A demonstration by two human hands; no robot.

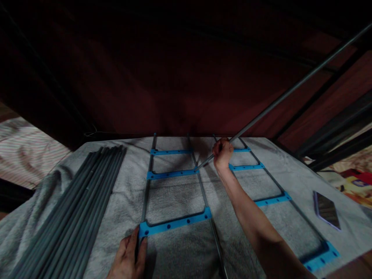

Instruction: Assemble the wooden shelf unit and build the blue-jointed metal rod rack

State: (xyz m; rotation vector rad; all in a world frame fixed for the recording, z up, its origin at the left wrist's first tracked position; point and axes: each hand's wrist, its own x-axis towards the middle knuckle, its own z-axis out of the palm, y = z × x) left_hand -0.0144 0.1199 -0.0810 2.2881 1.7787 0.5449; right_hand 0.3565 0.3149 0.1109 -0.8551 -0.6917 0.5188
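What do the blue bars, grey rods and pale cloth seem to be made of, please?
Blue bars: probably plastic; matte, one even colour. Grey rods: metal or plastic, unclear; smooth, with pale lengthwise highlights. Pale cloth: likely plush fabric; fuzzy surface, soft folds.

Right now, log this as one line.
right hand: grips slanted gray rod | left hand: at blue crosspiece | rod bundle: on gray cloth

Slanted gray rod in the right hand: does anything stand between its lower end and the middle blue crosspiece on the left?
Nothing visible does: the slanted gray rod slopes through the right hand, and its lower end appears at the right end of the middle blue crosspiece. Whether they touch cannot be told.
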